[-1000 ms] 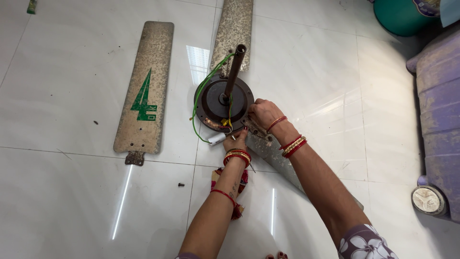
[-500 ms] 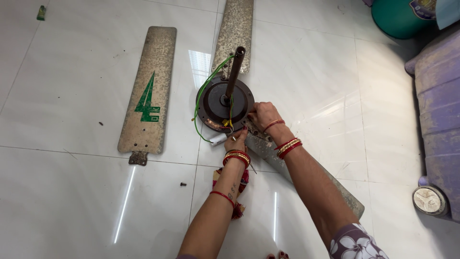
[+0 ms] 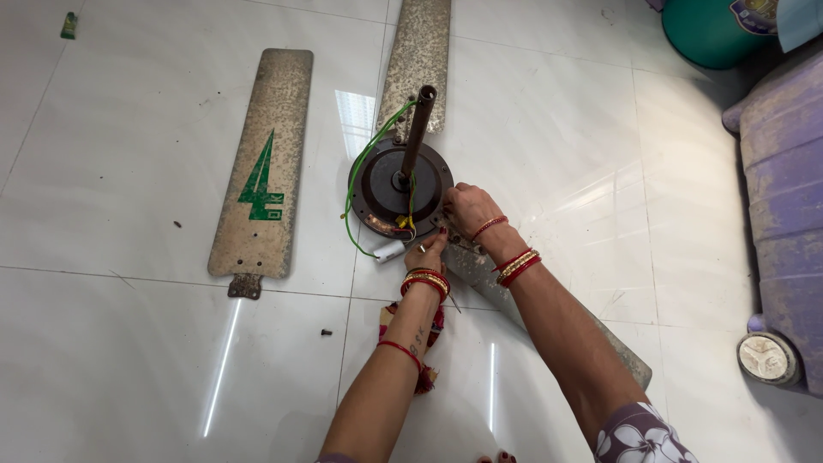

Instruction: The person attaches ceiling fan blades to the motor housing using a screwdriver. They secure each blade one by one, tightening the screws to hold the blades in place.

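A dark round ceiling fan motor (image 3: 390, 182) with an upright brown rod (image 3: 418, 129) and green wire (image 3: 364, 163) sits on the white tiled floor. My left hand (image 3: 427, 253) touches the motor's near rim, fingers pinched there. My right hand (image 3: 467, 210) is closed at the rim where a dusty fan blade (image 3: 549, 304) joins the motor and runs out under my right arm; what it pinches is hidden. Both wrists wear red and gold bangles.
A loose fan blade (image 3: 261, 171) with a green mark lies to the left. Another blade (image 3: 418, 56) extends beyond the motor. A small screw (image 3: 326, 332) lies on the floor. A green tub (image 3: 716, 30) and a purple container (image 3: 784, 197) stand at the right.
The hands have stayed at the motor's near rim with only slight finger movement. The view has shifted a little.
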